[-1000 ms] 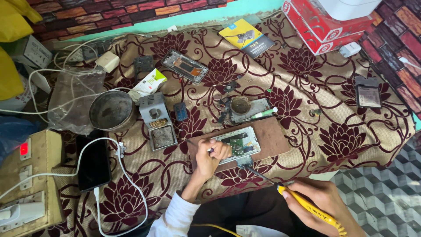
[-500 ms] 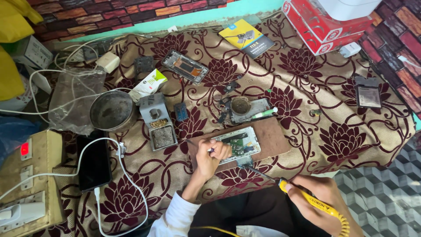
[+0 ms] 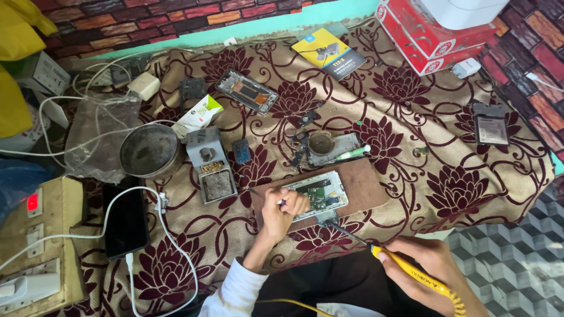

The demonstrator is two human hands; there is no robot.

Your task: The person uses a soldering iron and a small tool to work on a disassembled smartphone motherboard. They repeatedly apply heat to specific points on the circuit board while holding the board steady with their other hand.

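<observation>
An opened phone [image 3: 320,192] with its circuit board showing lies on a brown pad [image 3: 367,185] on the floral cloth. My left hand [image 3: 283,210] rests on the phone's left end, pinching a thin metal tool that points left. Lower right, my right hand [image 3: 426,267] grips a yellow-handled soldering iron [image 3: 411,271]; its dark tip reaches up-left to the phone's lower edge.
A grey soldering stand [image 3: 210,165] and a round metal tin [image 3: 150,151] sit left of the pad. A black phone [image 3: 125,220] charges on a white cable. A phone frame [image 3: 247,90], a small dish with parts [image 3: 332,147], a booklet [image 3: 329,54] and red boxes [image 3: 437,32] lie behind.
My right hand has brought the soldering iron up-left, so its tip now sits at the phone's lower edge. My left hand stays on the phone.
</observation>
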